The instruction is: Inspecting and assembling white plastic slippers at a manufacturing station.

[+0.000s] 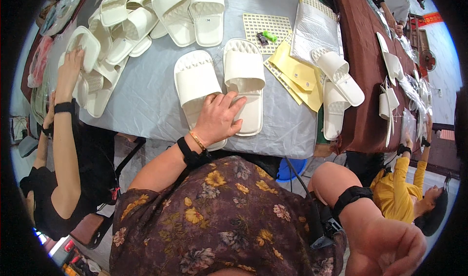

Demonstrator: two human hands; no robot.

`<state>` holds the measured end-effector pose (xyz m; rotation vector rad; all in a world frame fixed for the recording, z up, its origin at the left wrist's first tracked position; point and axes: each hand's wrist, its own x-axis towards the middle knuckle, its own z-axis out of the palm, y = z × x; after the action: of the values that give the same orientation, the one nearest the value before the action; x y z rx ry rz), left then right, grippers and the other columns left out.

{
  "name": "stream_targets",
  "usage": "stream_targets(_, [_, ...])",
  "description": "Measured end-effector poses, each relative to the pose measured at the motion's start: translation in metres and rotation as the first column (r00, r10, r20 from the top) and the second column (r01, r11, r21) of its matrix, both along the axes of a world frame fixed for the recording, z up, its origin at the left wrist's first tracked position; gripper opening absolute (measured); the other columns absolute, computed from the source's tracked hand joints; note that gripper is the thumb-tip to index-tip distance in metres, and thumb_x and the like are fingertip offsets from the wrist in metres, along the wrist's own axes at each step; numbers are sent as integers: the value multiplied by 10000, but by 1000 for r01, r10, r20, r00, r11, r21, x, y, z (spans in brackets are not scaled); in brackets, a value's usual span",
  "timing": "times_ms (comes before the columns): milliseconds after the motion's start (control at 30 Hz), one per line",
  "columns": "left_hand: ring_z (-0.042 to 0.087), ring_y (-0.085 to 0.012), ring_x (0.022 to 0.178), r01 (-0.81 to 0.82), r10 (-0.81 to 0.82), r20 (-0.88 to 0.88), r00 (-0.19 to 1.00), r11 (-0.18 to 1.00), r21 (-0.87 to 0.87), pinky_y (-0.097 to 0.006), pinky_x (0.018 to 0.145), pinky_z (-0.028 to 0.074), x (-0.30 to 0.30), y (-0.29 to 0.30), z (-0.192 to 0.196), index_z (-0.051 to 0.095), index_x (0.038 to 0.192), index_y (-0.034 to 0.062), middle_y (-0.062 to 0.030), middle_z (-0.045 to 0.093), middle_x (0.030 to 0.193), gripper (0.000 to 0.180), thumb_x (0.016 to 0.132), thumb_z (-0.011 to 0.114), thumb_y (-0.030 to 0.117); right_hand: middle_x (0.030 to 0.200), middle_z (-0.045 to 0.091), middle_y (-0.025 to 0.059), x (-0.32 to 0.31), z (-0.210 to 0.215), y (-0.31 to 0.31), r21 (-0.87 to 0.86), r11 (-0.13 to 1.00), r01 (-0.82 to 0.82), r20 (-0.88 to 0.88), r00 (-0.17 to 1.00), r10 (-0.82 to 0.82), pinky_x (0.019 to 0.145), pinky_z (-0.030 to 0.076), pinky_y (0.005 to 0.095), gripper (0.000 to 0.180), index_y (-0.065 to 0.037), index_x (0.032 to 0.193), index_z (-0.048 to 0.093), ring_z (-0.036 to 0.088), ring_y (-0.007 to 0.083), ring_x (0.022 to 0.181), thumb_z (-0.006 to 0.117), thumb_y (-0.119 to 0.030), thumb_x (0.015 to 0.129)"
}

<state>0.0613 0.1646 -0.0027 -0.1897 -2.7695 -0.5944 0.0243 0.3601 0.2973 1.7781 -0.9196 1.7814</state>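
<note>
Left hand (pixel 218 116) rests flat, fingers spread, across a pair of white slippers (pixel 222 81) at the worktop's (pixel 146 105) near edge; right hand (pixel 390 249) hangs loosely curled and empty, off the worktop.

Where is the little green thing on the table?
The green thing lies on a dotted sheet at the far middle of the grey table, just beyond the white slipper pair under the left hand, left of the yellow envelopes.

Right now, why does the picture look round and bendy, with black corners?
Head view: a fisheye lens, so the grey table edge curves and the corners go black. Light is even with soft shadows. The left hand on the white slippers looks sharp; the right hand near the rim looks stretched and slightly soft.
</note>
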Motion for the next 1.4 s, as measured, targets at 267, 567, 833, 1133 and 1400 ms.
stream_targets(267, [556,-255,1002,18,-18,6,1000,1000,0,-451,951,385,1,0,2,595,1307,133,-88,545,1240,561,786,680,320,753,423,-28,0,-2,2,-5,1000,11,-42,999,-11,719,424,252,235,-109,759,389,461,104,704,584,-68,885])
stream_targets(567, [557,-265,1020,10,-10,5,1000,1000,-2,-441,961,386,-1,0,1,597,1274,117,-93,549,1241,541,783,682,328,725,419,-38,-2,-2,-1,-20,1000,-24,-17,1000,23,694,417,245,239,-118,751,391,436,101,657,575,-79,898])
stream_targets(833, [554,-278,1056,5,-5,17,1000,1000,24,-450,976,381,4,-2,-3,597,1244,114,-100,554,1283,499,805,683,334,720,434,-42,-2,-5,-4,-92,995,37,-38,998,-41,668,416,236,244,-117,746,412,431,94,649,576,-95,926])
stream_targets(1133, [548,-281,1057,19,-19,-7,1000,1000,-7,-467,986,372,6,-3,-8,633,1250,148,-97,554,1283,476,813,688,327,714,440,-51,-3,-7,-1,-129,989,75,-39,996,-81,648,413,225,168,-100,792,475,442,83,644,571,-88,929])
stream_targets(1400, [548,-272,1044,30,-30,-35,999,1000,-5,-462,987,374,5,-2,-6,635,1265,171,-91,553,1285,476,817,683,325,706,438,-50,-3,-7,0,-130,986,105,-57,992,-113,635,400,220,88,-58,1004,521,439,81,634,560,-90,932])
